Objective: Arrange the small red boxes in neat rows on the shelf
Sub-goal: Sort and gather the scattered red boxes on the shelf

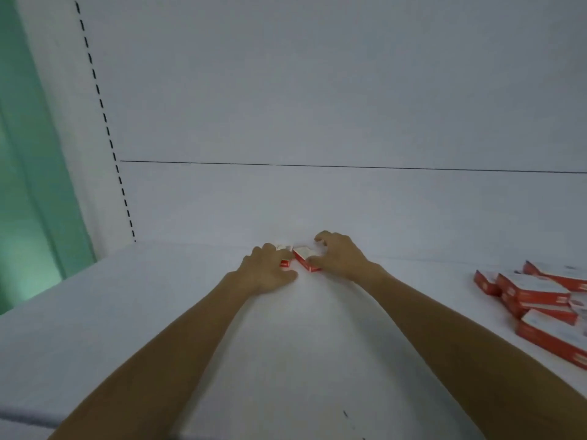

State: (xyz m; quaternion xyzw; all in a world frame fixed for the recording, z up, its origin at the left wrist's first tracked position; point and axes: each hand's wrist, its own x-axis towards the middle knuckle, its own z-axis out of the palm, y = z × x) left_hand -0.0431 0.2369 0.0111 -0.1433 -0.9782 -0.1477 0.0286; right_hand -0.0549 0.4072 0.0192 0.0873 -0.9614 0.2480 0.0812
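Both arms reach to the back of the white shelf (pixel 158 312), where 2 small red boxes lie side by side just short of the back panel (pixel 317 201). The left hand (pixel 270 271) lies over the left box (pixel 285 263) with fingers curled down around it; the box pokes out at the hand's 1 o'clock and the thumb points to 3 o'clock on the shelf. The right box (pixel 303 257), angled and nearly touching the first, sits at 9 o'clock of the right hand (pixel 341 258). That hand's thumb rests on the box and its fingers arch above; whether it grips cannot be told. A loose pile of red boxes (pixel 540 300) lies well apart at 3 o'clock.
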